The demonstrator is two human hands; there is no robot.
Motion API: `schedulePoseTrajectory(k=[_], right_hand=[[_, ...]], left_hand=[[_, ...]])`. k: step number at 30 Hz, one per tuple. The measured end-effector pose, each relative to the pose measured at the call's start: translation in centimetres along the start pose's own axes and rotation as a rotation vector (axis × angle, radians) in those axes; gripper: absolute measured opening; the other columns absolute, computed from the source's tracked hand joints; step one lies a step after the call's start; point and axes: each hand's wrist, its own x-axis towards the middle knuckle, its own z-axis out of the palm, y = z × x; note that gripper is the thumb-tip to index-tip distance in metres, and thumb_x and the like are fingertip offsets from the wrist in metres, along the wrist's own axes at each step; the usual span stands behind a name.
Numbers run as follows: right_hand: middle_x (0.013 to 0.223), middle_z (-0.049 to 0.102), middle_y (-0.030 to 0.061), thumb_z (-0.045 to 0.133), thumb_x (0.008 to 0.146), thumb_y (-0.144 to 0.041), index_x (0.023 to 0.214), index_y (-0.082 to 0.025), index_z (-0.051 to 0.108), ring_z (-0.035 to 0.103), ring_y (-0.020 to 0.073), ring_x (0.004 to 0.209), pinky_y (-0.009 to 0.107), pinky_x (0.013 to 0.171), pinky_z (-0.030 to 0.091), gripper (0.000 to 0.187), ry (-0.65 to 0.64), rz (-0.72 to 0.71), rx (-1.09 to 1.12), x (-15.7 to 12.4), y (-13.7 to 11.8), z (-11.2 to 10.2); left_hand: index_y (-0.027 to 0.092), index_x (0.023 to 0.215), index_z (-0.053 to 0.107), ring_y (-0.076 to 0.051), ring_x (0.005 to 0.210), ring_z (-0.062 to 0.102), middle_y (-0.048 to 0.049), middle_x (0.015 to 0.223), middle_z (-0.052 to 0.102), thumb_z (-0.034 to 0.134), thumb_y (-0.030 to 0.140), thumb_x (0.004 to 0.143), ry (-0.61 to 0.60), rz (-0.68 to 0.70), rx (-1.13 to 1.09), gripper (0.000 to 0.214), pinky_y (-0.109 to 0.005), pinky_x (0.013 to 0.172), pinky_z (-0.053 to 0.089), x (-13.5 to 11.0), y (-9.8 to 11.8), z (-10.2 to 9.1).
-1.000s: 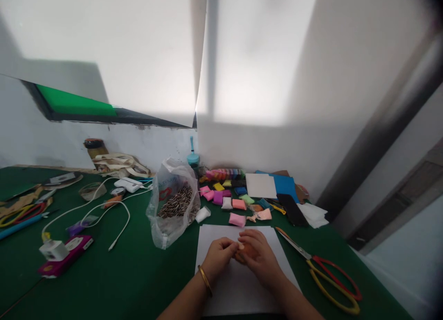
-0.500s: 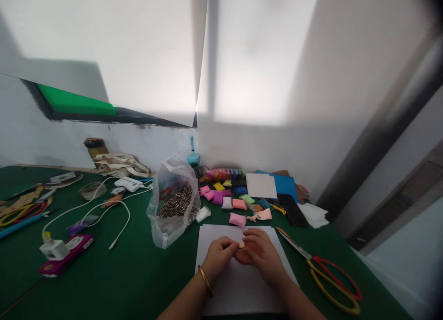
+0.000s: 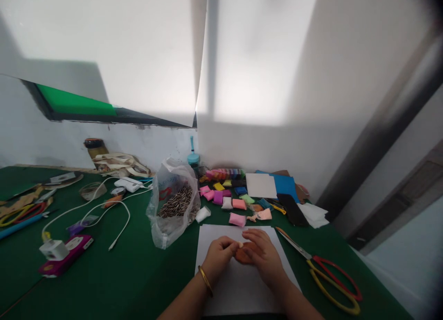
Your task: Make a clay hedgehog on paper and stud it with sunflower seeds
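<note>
A flat, round brown piece of clay point(image 3: 245, 256) lies on a stack of white paper point(image 3: 238, 294). My left hand point(image 3: 219, 254), with a gold bangle at the wrist, is closed in a pinch at the disc's left edge. At its fingertips shows a small pale piece of clay point(image 3: 241, 244). Over the disc's right side, my right hand point(image 3: 265, 255) has its fingers stretched and apart from the thumb, which lies against the brown surface. Part of the disc is hidden under that hand.
Red-and-yellow-handled scissors point(image 3: 321, 269) lie right of the paper. Behind it are several coloured clay packets point(image 3: 238, 203), a black phone point(image 3: 292, 209) and a cutter point(image 3: 278, 208). A clear bag of small metal pieces point(image 3: 175, 204), cables and a magenta power strip point(image 3: 67, 255) are leftward.
The small pale piece of clay has shifted slightly at my left fingertips. My right fingers have moved very little, and everything else stays put.
</note>
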Motion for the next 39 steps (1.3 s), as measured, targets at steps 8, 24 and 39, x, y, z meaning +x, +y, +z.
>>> schedulePoseTrajectory(k=[8,24,39], right_hand=[[0.11,0.059,0.0069,0.062,0.078,-0.031,0.095,-0.026,0.065,0.05,0.0246,0.109,0.045,0.094,0.043,0.018,-0.041,-0.033,0.023,-0.2,0.2,0.7],[0.108,0.059,0.0079,0.06,0.079,-0.034,0.089,-0.025,0.065,0.052,0.024,0.106,0.044,0.092,0.044,0.015,-0.047,0.032,0.094,-0.1,0.1,0.7],[0.112,0.058,0.0077,0.066,0.073,-0.027,0.095,-0.025,0.062,0.052,0.0231,0.108,0.041,0.092,0.046,0.023,-0.084,0.016,0.154,-0.1,-0.8,0.9]], left_hand=[[0.015,0.065,0.062,-0.016,0.059,0.057,-0.0022,0.059,0.062,0.063,0.049,0.069,-0.136,-0.048,-0.158,0.035,-0.027,0.061,0.042,-0.4,0.8,0.3],[0.014,0.062,0.061,-0.013,0.052,0.051,-0.0016,0.056,0.06,0.058,0.057,0.07,-0.044,-0.047,-0.065,0.044,-0.024,0.052,0.036,-0.3,0.2,0.2],[0.013,0.063,0.066,-0.013,0.058,0.051,-0.0015,0.057,0.058,0.065,0.052,0.067,-0.098,-0.024,-0.106,0.04,-0.025,0.059,0.038,-0.4,0.4,0.2]])
